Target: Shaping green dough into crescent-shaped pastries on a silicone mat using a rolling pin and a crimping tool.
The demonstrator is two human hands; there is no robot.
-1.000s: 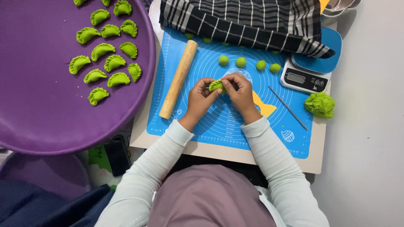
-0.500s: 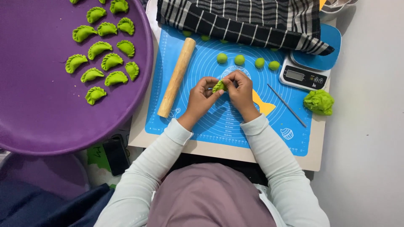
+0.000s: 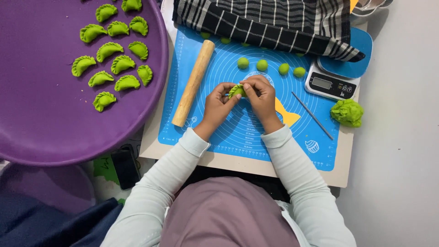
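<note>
Seen from overhead, a pale work board (image 3: 238, 161) fills the middle of the frame and carries a blue silicone baking mat (image 3: 247, 132) printed with circles. Nearest the viewer, at the bottom edge, are the person's covered head and two light sleeves reaching upward. At the centre of the mat, the left hand (image 3: 218, 103) and the right hand (image 3: 261, 97) meet, both grasping a small green dumpling (image 3: 237, 90) with their fingertips pinched along its edge. The dumpling is held just above the mat; its long axis looks roughly left to right across the frame, though fingers hide most of it and I cannot tell which way its seam faces. Pinching too hard could tear the thin dough or leave the seam uneven, in my judgement. Left of the hands, a wooden rolling pin (image 3: 194, 82) lies diagonally. To the right lie a thin metal rod (image 3: 313, 115) and a crumpled green dough lump (image 3: 347, 112). Farther up sit four green dough balls (image 3: 262, 65), a small kitchen scale (image 3: 330, 84) and a black-and-white checked cloth (image 3: 270, 20). At the upper left, a large purple tray (image 3: 50, 132) holds rows of finished green dumplings (image 3: 113, 50).
</note>
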